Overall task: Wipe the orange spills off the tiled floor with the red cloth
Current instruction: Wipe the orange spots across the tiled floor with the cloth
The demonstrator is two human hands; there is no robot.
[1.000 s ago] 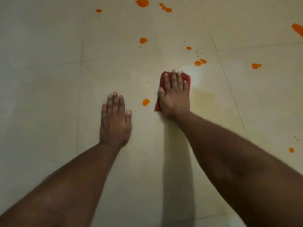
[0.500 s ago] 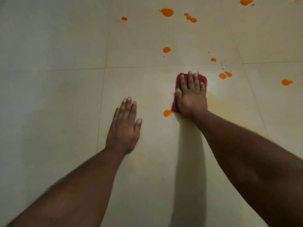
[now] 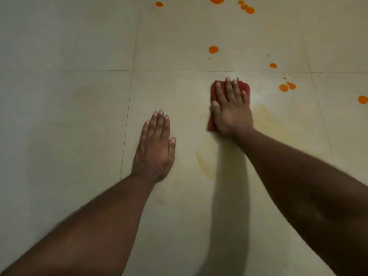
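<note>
Cloth, red, is lying flat on the tiled floor under the right hand, fingers straight and pressing; left hand is resting flat, fingers straight; orange spills beyond.

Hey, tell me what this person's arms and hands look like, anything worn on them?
Both forearms are bare as far as the frame shows. No sleeves, gloves, watch, rings or bracelets appear on the left hand or right hand. Fingernails are short and unpainted.

Two hands, one red cloth, and about nine big orange spills on the floor.
</note>
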